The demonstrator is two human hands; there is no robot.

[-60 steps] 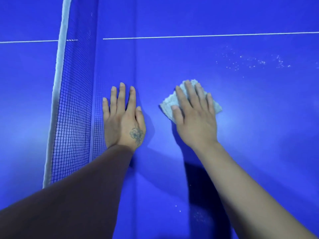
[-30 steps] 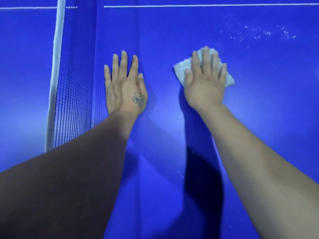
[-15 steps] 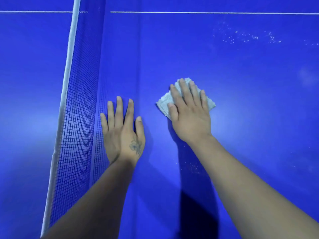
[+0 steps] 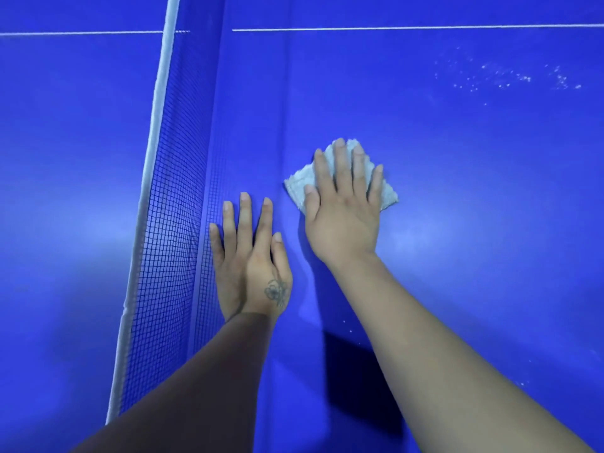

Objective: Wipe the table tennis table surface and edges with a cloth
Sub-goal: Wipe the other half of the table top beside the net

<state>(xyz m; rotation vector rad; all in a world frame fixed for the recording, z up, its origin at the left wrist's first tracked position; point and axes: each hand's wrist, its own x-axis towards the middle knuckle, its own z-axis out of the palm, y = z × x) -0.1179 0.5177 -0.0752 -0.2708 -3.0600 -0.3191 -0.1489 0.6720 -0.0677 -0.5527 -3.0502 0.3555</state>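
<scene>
cloth (image 4: 343,178) drawn back toward the near side and toward the net (image 4: 166,223) since a second ago, when it sat further out toward the white line (image 4: 392,28); much the same spot as half a second back. reads as a back-and-forth stroke over the strip just beside the net. white specks (image 4: 510,78) well off toward the far right of the table (image 4: 474,191) untouched, a few faint ones near the right forearm too, so surface wiping judged well short of done; edges not in view.

right hand (image 4: 343,214) flat on the cloth, fingers straight and slightly spread, pressing down, not pinching; cloth corners poking out left and right of the fingers. left hand (image 4: 250,259) flat on bare table just beside the net, fingers straight and together, holding nothing, likely bracing. both forearms reaching forward from the near edge.
</scene>
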